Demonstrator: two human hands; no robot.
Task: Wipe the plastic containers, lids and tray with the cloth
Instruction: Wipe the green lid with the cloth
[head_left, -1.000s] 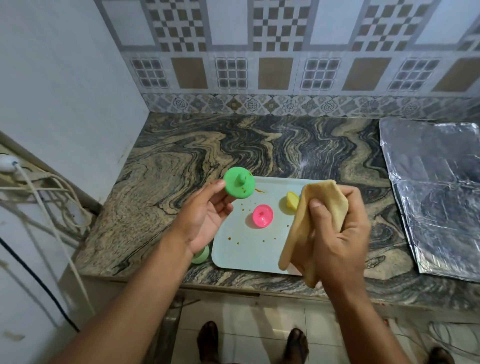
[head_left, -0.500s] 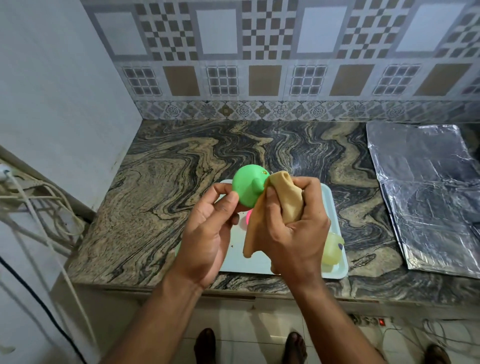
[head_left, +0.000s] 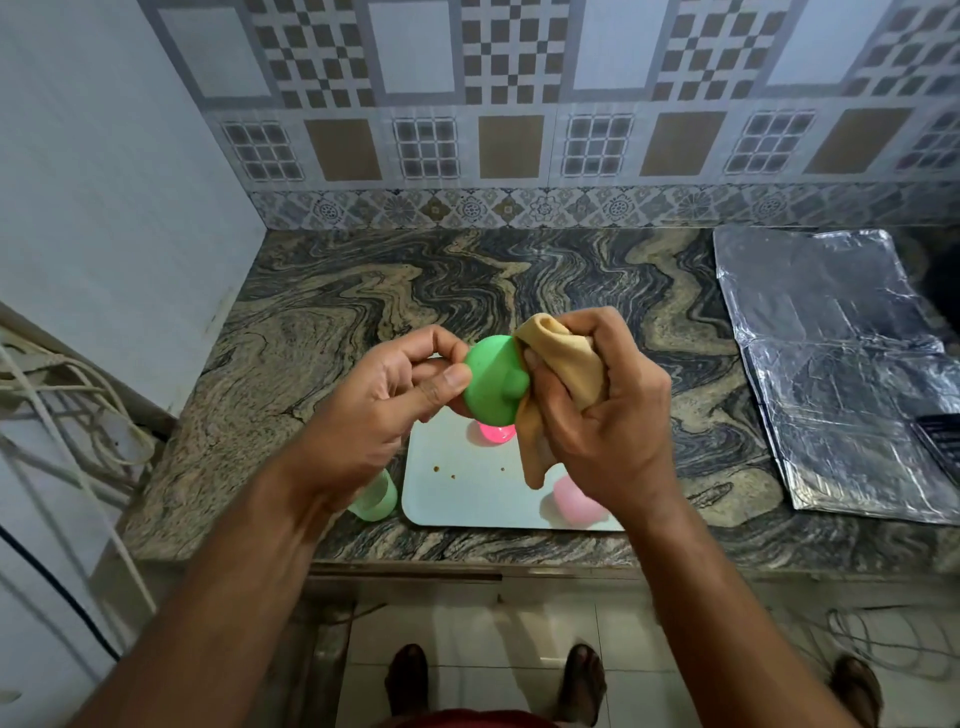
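Marble counter carries foil sheet beside tray. Left hand pinches green lid; right hand clamps cloth, now pressed closer against it.

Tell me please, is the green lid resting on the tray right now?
No, the left hand holds the green lid up above the tray while the right hand presses the cloth against it.

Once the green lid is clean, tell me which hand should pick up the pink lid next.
Left, probably. The left hand only pinches the green lid and can set it down, while the right hand is bunched round the cloth. The pink lid lies on the tray just below both.
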